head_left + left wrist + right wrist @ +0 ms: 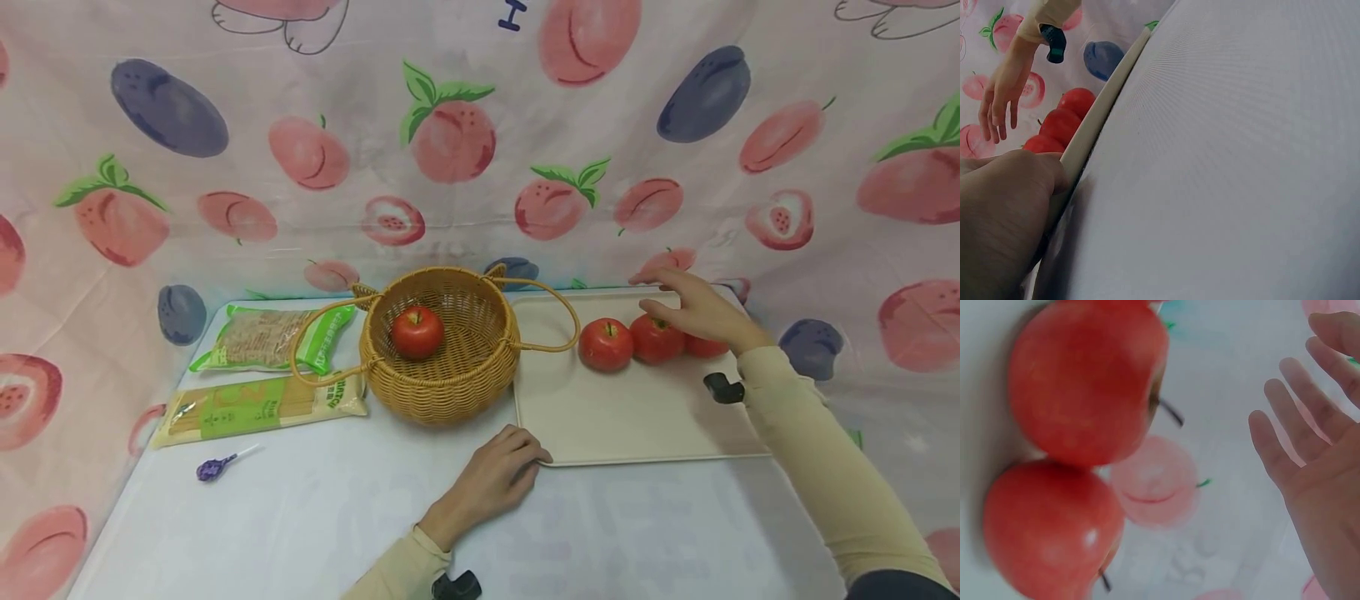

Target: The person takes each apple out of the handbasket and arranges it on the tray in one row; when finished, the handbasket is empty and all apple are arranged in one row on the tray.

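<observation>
Three red apples (606,344) stand in a row on the beige tray (637,421), with the right hand (701,308) above the middle and right ones. In the right wrist view that hand (1329,444) has its fingers spread, apart from the apples (1088,381). At the tray's near left corner, the left hand (495,475) holds the edge; the left wrist view shows this hand (1007,212) with a finger bent over the tray rim (1100,109), its other fingertips hidden. One more apple (417,332) lies inside the wicker basket (442,392).
Left of the basket lie a green-edged bag (258,337) and a long noodle packet (255,408), one basket handle reaching over them. A purple lollipop (213,468) is nearer the front left. The other handle (566,312) overhangs the tray. A fruit-patterned cloth hangs behind.
</observation>
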Motion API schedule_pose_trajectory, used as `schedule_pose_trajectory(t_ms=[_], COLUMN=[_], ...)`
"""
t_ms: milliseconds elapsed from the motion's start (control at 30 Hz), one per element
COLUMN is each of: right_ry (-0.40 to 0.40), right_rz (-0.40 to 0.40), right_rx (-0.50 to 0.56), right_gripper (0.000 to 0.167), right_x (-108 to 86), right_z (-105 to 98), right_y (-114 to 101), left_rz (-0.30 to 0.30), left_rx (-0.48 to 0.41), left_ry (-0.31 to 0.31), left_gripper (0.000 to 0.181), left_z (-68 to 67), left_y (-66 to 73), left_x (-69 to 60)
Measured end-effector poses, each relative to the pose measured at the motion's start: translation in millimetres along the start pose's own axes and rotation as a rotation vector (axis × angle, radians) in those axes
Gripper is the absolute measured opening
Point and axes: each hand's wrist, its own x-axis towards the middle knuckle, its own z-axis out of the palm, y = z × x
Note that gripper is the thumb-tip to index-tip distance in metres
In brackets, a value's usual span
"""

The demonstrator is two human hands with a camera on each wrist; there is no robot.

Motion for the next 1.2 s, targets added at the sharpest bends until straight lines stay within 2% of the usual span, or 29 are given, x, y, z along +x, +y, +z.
schedule_pose_trajectory(t_ms=[167,500,700,933,1200], right_ry=[-0.015,0.029,0.03,0.053,0.053], right_rz=[-0.028,-0.229,-0.266,-0.362,-0.4], right_rx=[0.006,0.025,0.06,0.084,0.129], right_gripper=[0.043,0.041,0.04,0.039,0.033], right_x=[7.8,23.3,33.0,44.0,54.8], right_z=[5.0,18.4,27.6,40.1,51.7], right_y=[-13.4,-31.5,-44.1,-60.8,-87.8], left_rz=[-0.002,-0.018,-0.019,-0.011,-0.005], left_rx=[0.004,-0.006,-0.002,0.002,0.0], left_ry=[0.004,-0.019,-0.015,-0.008,0.003], left_gripper=[0.018,0.018,0.018,0.018,0.018], left_z=[-0.1,-0.1,-0.6,-2.0,-0.3], left_y=[1.1,2.9,2.2,1.6,2.0], left_x=[-0.1,0.2,-0.1,1.7,1.3])
